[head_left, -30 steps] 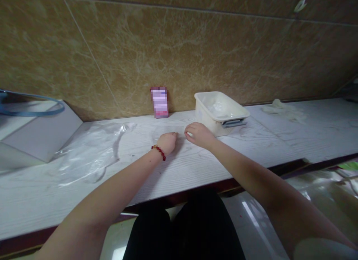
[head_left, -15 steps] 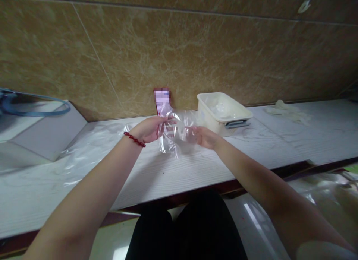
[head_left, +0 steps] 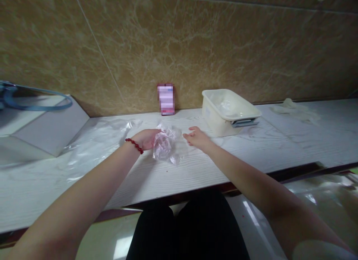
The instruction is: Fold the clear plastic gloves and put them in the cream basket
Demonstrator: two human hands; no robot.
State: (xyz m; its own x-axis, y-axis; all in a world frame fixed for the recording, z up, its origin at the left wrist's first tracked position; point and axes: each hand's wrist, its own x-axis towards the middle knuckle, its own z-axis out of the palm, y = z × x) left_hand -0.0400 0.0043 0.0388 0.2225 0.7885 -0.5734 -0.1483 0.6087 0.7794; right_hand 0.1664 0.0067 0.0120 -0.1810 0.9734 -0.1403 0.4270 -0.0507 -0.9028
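Note:
My left hand (head_left: 147,138), with a red bead bracelet at the wrist, holds a small clear plastic bag (head_left: 165,146) by its left side, just above the white counter (head_left: 251,152). The bag hangs crumpled below my fingers. My right hand (head_left: 195,138) is a little to the right of the bag, with its fingers loosely spread and nothing in them. It does not seem to touch the bag.
A cream plastic tub (head_left: 229,111) stands right of my hands by the brown tiled wall. A small pink box (head_left: 166,99) leans on the wall. A sheet of clear plastic (head_left: 95,148) lies at the left, beside a grey slanted box (head_left: 41,129). Crumpled pale gloves (head_left: 295,107) lie far right.
Both hands went from the counter up with the clear bag stretched between them. Now the right hand has let go and the bag hangs bunched from the left hand, lower down.

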